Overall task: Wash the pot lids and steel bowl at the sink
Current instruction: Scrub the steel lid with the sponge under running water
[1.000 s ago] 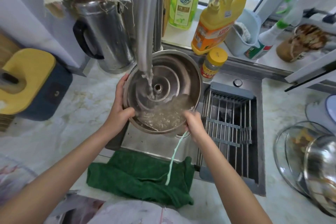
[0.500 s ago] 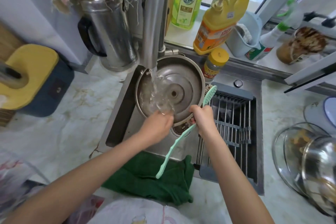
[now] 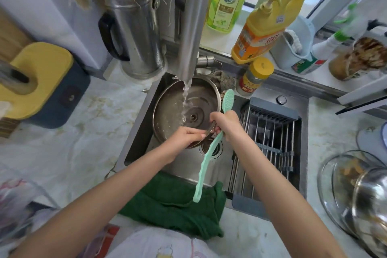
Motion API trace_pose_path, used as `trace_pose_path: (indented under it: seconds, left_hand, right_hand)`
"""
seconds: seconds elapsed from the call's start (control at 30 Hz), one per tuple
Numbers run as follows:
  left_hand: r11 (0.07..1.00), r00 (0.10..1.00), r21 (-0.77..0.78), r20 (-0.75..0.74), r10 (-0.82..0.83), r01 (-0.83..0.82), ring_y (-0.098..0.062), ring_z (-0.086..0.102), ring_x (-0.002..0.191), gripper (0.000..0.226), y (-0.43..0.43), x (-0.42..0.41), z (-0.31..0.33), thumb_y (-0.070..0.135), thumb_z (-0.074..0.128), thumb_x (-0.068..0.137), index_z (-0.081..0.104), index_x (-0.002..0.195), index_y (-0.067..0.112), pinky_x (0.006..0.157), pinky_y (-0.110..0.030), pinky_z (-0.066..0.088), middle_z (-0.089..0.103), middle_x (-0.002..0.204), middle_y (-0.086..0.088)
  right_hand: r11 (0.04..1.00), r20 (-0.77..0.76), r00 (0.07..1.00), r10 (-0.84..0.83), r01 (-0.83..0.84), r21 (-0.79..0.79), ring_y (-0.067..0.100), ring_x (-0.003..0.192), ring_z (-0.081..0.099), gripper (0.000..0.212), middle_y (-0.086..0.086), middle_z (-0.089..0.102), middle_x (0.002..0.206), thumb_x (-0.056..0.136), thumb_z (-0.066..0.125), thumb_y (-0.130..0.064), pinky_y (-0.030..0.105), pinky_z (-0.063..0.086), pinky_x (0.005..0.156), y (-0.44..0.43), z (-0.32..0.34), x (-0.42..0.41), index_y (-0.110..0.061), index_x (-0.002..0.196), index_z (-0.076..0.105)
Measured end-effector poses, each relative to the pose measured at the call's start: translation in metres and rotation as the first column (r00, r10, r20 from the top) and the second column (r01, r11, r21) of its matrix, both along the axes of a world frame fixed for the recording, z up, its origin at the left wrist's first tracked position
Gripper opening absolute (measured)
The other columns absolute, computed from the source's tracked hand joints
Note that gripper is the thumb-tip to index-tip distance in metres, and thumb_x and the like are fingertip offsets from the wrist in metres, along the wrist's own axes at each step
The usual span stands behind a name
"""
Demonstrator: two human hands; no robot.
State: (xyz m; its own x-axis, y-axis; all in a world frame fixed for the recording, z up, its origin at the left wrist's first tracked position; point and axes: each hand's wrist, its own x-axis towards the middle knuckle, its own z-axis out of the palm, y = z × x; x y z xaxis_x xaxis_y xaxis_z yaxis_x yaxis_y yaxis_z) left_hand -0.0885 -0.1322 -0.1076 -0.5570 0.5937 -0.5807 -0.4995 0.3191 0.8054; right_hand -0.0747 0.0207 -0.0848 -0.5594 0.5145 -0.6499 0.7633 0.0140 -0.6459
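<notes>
2 grasps: left hand [image 3: 186, 136] pinches pot lid [image 3: 201, 98], right hand [image 3: 227, 125] grips green brush [image 3: 206, 165].

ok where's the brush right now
Head view, centre: the right hand grips the brush over the sink, its head up beside the lid.

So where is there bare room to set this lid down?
Bare: the marble counter between kettle, sink and green towel; the wire rack right of the drain. Crowded: the sill with bottles, the right counter with glass lid and bowl.
</notes>
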Motion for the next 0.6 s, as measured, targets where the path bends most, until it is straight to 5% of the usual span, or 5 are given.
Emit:
trace_pose_path:
  seconds: [0.27, 0.37, 0.5, 0.6]
  left_hand:
    - [0.985, 0.977, -0.025, 0.125, 0.173, -0.171, -0.006, 0.067, 0.073, 0.010, 0.003, -0.007, -0.005, 0.020, 0.070, 0.086, 0.074, 0.095, 0.017, 0.060, -0.012, 0.047, 0.074, 0.082, 0.002]
    - [0.968, 0.958, -0.009, 0.140, 0.250, -0.251, -0.002, 0.067, 0.068, 0.008, 0.005, -0.007, -0.004, 0.023, 0.071, 0.086, 0.074, 0.090, 0.017, 0.058, -0.010, 0.046, 0.074, 0.072, 0.007]
    - [0.966, 0.947, 0.014, 0.200, 0.252, -0.259, 0.001, 0.068, 0.066, 0.016, -0.001, -0.006, -0.004, 0.021, 0.069, 0.087, 0.073, 0.100, 0.013, 0.055, -0.007, 0.046, 0.074, 0.076, 0.007]
    - [0.980, 0.955, 0.016, 0.227, 0.191, -0.200, -0.003, 0.070, 0.075, 0.018, -0.010, -0.010, -0.008, 0.014, 0.066, 0.088, 0.072, 0.106, 0.014, 0.060, -0.009, 0.048, 0.075, 0.089, 0.001]
  right_hand:
    - [0.974, 0.035, 0.990, 0.137, -0.141, 0.179, 0.019, 0.039, 0.049, 0.016, 0.007, 0.052, 0.045, 0.074, 0.058, -0.009, 0.030, 0.046, 0.055, -0.011, 0.005, -0.023, -0.003, 0.060, 0.056]
    - [0.961, 0.050, 0.987, 0.150, -0.157, 0.226, 0.018, 0.043, 0.054, 0.015, 0.007, 0.057, 0.051, 0.074, 0.059, -0.014, 0.029, 0.048, 0.055, -0.017, 0.004, -0.029, 0.001, 0.075, 0.059]
    - [0.947, 0.080, 0.980, 0.182, -0.196, 0.253, 0.034, 0.079, 0.068, 0.065, 0.021, 0.069, 0.091, 0.056, 0.056, -0.032, 0.037, 0.056, 0.067, -0.021, -0.006, -0.036, 0.006, 0.108, 0.057]
    - [0.951, 0.105, 0.979, 0.175, -0.196, 0.238, 0.030, 0.072, 0.065, 0.065, 0.018, 0.069, 0.089, 0.056, 0.057, -0.031, 0.032, 0.053, 0.063, -0.022, -0.006, -0.035, 0.005, 0.110, 0.058]
